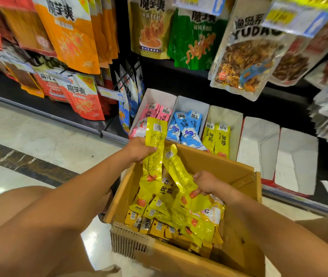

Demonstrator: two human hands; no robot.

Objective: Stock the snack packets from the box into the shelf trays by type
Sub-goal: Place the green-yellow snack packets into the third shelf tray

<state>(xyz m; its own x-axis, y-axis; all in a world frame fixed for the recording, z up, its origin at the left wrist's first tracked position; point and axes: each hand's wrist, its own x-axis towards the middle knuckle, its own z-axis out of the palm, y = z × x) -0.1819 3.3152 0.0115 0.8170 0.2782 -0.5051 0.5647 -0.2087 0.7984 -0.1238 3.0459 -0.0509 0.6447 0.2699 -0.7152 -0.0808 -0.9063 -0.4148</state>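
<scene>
An open cardboard box point(245, 172) sits in front of me, holding several yellow snack packets point(179, 218). My left hand point(139, 149) grips a long yellow packet point(155, 136) upright above the box's far left corner. My right hand point(205, 181) pinches the lower end of a second yellow packet point(176, 168), tilted up out of the pile. On the bottom shelf stand white trays: one with pink packets point(155, 112), one with blue packets point(187, 124), one with yellow packets point(218, 138).
Two white trays point(259, 140) point(297, 156) stand to the right of the yellow tray, with no packets visible in them. Large snack bags point(245, 56) hang from pegs above the trays. Marble floor point(29, 136) stretches to the left. My knee point(19, 226) is beside the box.
</scene>
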